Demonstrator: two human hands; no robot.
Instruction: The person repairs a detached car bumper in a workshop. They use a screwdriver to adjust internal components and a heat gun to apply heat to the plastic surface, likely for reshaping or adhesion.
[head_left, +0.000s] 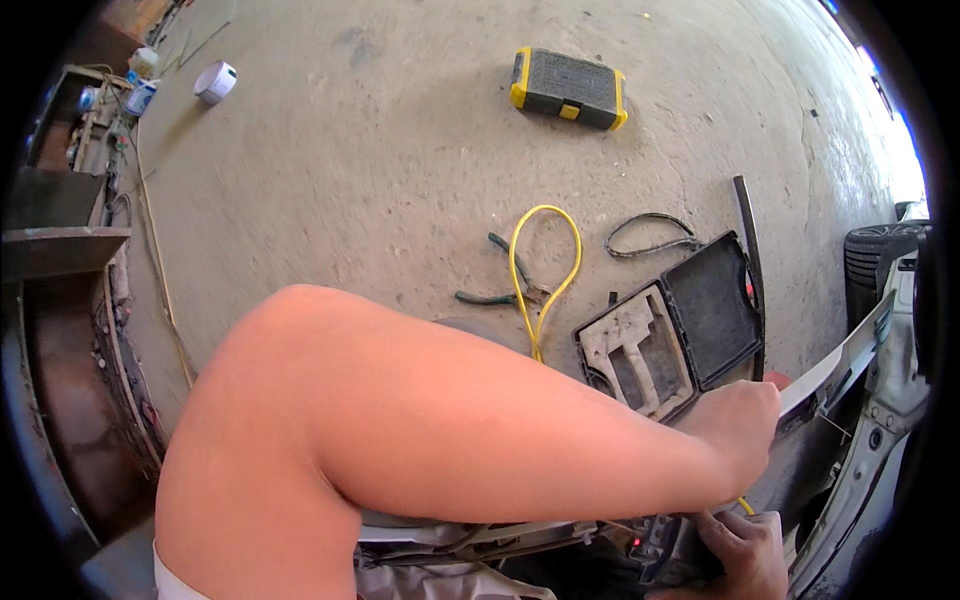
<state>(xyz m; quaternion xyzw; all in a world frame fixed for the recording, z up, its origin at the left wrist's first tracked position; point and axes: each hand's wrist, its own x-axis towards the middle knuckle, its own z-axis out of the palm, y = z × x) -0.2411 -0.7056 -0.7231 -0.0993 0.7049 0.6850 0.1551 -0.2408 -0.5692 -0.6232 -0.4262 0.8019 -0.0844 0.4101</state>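
Note:
My left arm crosses the view from the lower left. Its hand, my left hand (738, 432), is closed in a fist beside a pale strip of vehicle bodywork (812, 385); its fingers curl out of sight, so what they hold is hidden. Lower down, my right hand (745, 562) is bent round a black device (662, 548) with a small lit red light, the thumb against its edge. Beyond the left hand lies an open black case (712, 310) with a pale foam insert (640, 350), which has a gun-shaped hollow.
Green-handled pliers (488, 298) and a looped yellow cable (546, 210) lie on the concrete floor. Farther off are a black and yellow toolbox (570, 88) and a white tub (214, 82). A vehicle body with a tyre (872, 262) stands at the right, metal beams (62, 250) at the left.

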